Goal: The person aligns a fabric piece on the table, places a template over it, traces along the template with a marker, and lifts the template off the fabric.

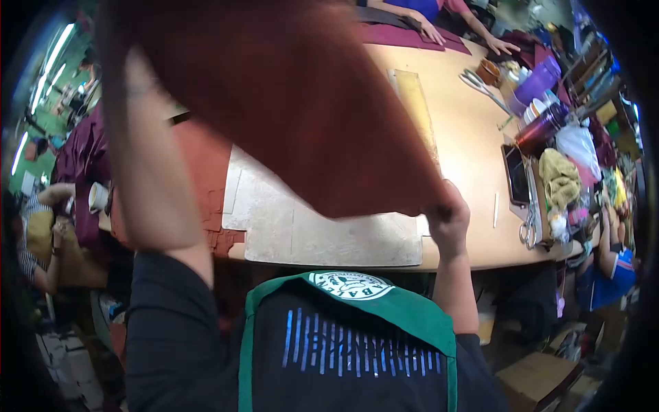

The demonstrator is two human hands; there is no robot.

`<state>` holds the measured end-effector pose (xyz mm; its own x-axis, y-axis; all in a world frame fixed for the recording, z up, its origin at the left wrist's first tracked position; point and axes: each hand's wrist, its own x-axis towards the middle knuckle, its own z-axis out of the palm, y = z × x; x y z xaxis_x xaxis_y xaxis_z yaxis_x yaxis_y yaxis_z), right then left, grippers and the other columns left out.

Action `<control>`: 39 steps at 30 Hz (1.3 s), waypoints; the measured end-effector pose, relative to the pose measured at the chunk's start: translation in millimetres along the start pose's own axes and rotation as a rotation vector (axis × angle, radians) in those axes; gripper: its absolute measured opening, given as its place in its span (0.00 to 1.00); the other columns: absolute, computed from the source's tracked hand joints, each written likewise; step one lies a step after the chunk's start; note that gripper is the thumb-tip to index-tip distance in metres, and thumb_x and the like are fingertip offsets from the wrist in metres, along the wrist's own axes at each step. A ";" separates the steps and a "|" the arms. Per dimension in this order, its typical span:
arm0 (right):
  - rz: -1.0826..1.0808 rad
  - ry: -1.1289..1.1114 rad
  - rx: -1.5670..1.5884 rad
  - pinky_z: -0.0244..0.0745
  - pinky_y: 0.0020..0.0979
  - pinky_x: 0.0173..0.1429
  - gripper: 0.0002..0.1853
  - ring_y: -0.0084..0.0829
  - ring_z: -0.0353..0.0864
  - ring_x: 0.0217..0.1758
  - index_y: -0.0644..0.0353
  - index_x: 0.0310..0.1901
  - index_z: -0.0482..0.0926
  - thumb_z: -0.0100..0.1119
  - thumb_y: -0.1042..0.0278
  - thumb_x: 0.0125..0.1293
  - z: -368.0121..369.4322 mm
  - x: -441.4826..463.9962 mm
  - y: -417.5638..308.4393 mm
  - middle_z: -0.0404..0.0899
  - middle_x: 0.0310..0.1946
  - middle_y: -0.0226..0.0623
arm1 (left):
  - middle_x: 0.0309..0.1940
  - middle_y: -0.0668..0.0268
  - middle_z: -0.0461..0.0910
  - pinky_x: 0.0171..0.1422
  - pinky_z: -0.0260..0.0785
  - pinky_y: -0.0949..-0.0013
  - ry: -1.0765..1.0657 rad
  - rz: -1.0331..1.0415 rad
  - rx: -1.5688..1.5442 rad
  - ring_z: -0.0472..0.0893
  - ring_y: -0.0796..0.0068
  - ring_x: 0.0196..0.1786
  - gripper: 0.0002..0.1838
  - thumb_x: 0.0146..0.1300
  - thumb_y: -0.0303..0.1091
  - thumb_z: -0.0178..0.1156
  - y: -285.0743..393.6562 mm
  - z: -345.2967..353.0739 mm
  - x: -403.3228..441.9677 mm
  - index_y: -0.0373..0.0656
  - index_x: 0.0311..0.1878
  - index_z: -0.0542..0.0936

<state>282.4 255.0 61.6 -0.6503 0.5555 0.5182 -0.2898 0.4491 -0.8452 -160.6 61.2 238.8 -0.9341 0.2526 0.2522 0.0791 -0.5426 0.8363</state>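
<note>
A large reddish-brown sheet of leather or cloth is lifted above the table, blurred by motion. My right hand is closed on its lower right corner. My left arm reaches up at the left; its hand is hidden by the sheet and blur, so its fingers do not show. Beneath the sheet a pale grey flat pattern board lies at the table's near edge. Left of the board lie rust-coloured pieces, partly covered by my left forearm.
On the wooden table are a yellowish strip, large shears, scissors and a white stick. A purple container stands among clutter at right. Across the table, another person's hands rest near maroon fabric.
</note>
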 end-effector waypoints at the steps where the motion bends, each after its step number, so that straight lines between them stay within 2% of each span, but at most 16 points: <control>1: -0.297 -0.128 -0.442 0.69 0.26 0.34 0.12 0.30 0.74 0.32 0.60 0.38 0.75 0.59 0.80 0.49 -1.9 6.6 -24.8 0.74 0.28 0.35 | 0.48 0.61 0.69 0.55 0.62 0.68 0.060 0.002 0.044 0.70 0.68 0.50 0.17 0.62 0.40 0.46 15.0 -36.0 9.5 0.37 0.48 0.68; 3: -0.367 -0.396 -0.446 0.68 0.32 0.35 0.15 0.34 0.70 0.27 0.58 0.41 0.75 0.62 0.70 0.48 12.7 5.6 -62.9 0.72 0.26 0.38 | 0.51 0.61 0.69 0.57 0.61 0.68 0.194 -0.011 0.146 0.70 0.66 0.52 0.19 0.62 0.41 0.46 30.0 -103.1 10.1 0.37 0.50 0.68; 5: -0.216 -0.712 -0.312 0.67 0.34 0.42 0.16 0.36 0.71 0.34 0.55 0.40 0.77 0.62 0.60 0.49 37.4 -0.5 -74.9 0.73 0.29 0.36 | 0.51 0.60 0.69 0.53 0.66 0.69 0.247 -0.041 0.265 0.71 0.67 0.52 0.20 0.62 0.42 0.48 16.1 -186.4 4.5 0.37 0.50 0.68; 6: -0.148 -0.847 -0.226 0.65 0.34 0.47 0.19 0.37 0.70 0.41 0.56 0.39 0.77 0.62 0.54 0.48 45.2 -8.8 -58.8 0.73 0.31 0.36 | 0.43 0.63 0.72 0.46 0.68 0.67 0.323 0.041 0.595 0.73 0.70 0.44 0.19 0.62 0.44 0.48 -0.7 -249.9 4.1 0.38 0.48 0.69; 7: -0.089 -0.833 -0.211 0.65 0.34 0.47 0.19 0.37 0.71 0.41 0.57 0.39 0.77 0.63 0.54 0.47 51.2 -14.9 -45.3 0.74 0.32 0.36 | 0.37 0.65 0.73 0.41 0.68 0.68 0.263 -0.151 0.576 0.73 0.73 0.37 0.20 0.62 0.47 0.48 -10.2 -275.4 -16.9 0.41 0.47 0.68; 9: 0.019 -0.808 -0.187 0.66 0.34 0.48 0.20 0.37 0.72 0.42 0.58 0.38 0.77 0.63 0.54 0.46 56.7 -19.9 -24.6 0.74 0.32 0.37 | 0.41 0.64 0.71 0.41 0.67 0.64 0.467 -0.323 0.769 0.71 0.73 0.40 0.22 0.61 0.51 0.47 -22.5 -216.7 -101.9 0.44 0.50 0.66; 12: 0.166 -0.303 -0.290 0.69 0.29 0.41 0.13 0.34 0.74 0.36 0.62 0.33 0.75 0.65 0.67 0.46 51.7 -5.7 -1.5 0.75 0.32 0.38 | 0.52 0.63 0.64 0.52 0.59 0.63 0.549 -0.279 0.492 0.66 0.69 0.54 0.28 0.60 0.53 0.48 -46.1 -224.4 -173.0 0.48 0.58 0.59; 15: 0.393 0.115 -0.476 0.69 0.28 0.39 0.20 0.32 0.74 0.35 0.66 0.39 0.73 0.62 0.59 0.51 32.2 17.9 48.7 0.74 0.34 0.42 | 0.55 0.64 0.65 0.58 0.52 0.68 0.595 -0.205 0.198 0.65 0.70 0.56 0.32 0.59 0.52 0.49 -59.9 -197.9 -249.7 0.50 0.63 0.54; 17: 0.347 0.094 -0.655 0.70 0.30 0.39 0.22 0.34 0.74 0.36 0.66 0.40 0.73 0.63 0.57 0.50 25.0 38.8 85.2 0.73 0.37 0.45 | 0.54 0.64 0.66 0.57 0.54 0.68 0.593 -0.412 0.104 0.68 0.72 0.53 0.31 0.60 0.51 0.49 -69.3 -190.1 -282.6 0.49 0.62 0.54; 19: 0.254 0.029 -0.792 0.70 0.30 0.38 0.22 0.35 0.74 0.36 0.66 0.40 0.74 0.63 0.56 0.50 28.8 57.4 112.0 0.72 0.38 0.46 | 0.53 0.64 0.68 0.55 0.56 0.69 0.373 -0.509 0.119 0.70 0.73 0.51 0.30 0.61 0.50 0.48 -71.0 -184.7 -299.0 0.48 0.62 0.54; 22: 0.262 -0.280 -1.128 0.69 0.27 0.37 0.20 0.29 0.73 0.34 0.66 0.39 0.74 0.61 0.57 0.52 49.1 80.8 111.5 0.74 0.35 0.42 | 0.52 0.64 0.68 0.49 0.60 0.71 0.318 -0.474 0.242 0.71 0.74 0.48 0.32 0.60 0.43 0.52 -71.1 -165.4 -291.8 0.43 0.62 0.53; 25: 0.539 -0.193 -0.370 0.67 0.24 0.36 0.16 0.23 0.70 0.30 0.66 0.37 0.75 0.60 0.60 0.54 54.0 83.3 99.8 0.74 0.30 0.35 | 0.54 0.62 0.66 0.50 0.61 0.72 0.254 -0.465 0.337 0.70 0.74 0.49 0.35 0.57 0.34 0.57 -78.0 -152.1 -266.0 0.39 0.63 0.51; 26: 0.418 -0.072 -0.196 0.65 0.21 0.34 0.13 0.18 0.66 0.28 0.65 0.38 0.75 0.59 0.64 0.55 48.7 77.7 96.1 0.73 0.26 0.28 | 0.55 0.61 0.65 0.52 0.61 0.71 0.182 -0.418 0.384 0.69 0.74 0.50 0.35 0.56 0.31 0.57 -82.5 -140.1 -257.7 0.39 0.63 0.51; 31: 0.453 0.414 -0.099 0.69 0.27 0.50 0.13 0.28 0.73 0.46 0.69 0.47 0.69 0.48 0.74 0.60 -62.4 20.3 75.8 0.73 0.43 0.40 | 0.53 0.62 0.67 0.57 0.59 0.71 -0.204 -0.033 0.521 0.67 0.72 0.55 0.26 0.55 0.28 0.57 -115.1 -76.4 -252.5 0.39 0.57 0.63; 36: 0.687 0.437 -0.118 0.68 0.28 0.51 0.19 0.29 0.72 0.47 0.69 0.49 0.62 0.54 0.77 0.56 -92.5 -39.6 68.2 0.72 0.44 0.44 | 0.50 0.61 0.68 0.56 0.60 0.71 -0.447 -0.621 0.597 0.69 0.75 0.52 0.25 0.56 0.30 0.56 -160.8 -56.0 -289.0 0.37 0.56 0.63; 39: 0.741 0.530 -0.044 0.68 0.28 0.51 0.21 0.29 0.72 0.46 0.68 0.49 0.60 0.56 0.78 0.55 -93.8 -49.4 67.9 0.72 0.43 0.45 | 0.53 0.66 0.64 0.57 0.56 0.70 -0.193 -0.740 0.325 0.63 0.81 0.54 0.25 0.57 0.32 0.55 -150.9 -29.7 -296.8 0.40 0.57 0.61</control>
<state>360.8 323.6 -9.1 -0.2484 0.9563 -0.1539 0.1074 -0.1307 -0.9856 94.3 44.3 23.2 -0.7106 0.6022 -0.3640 -0.4081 0.0687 0.9103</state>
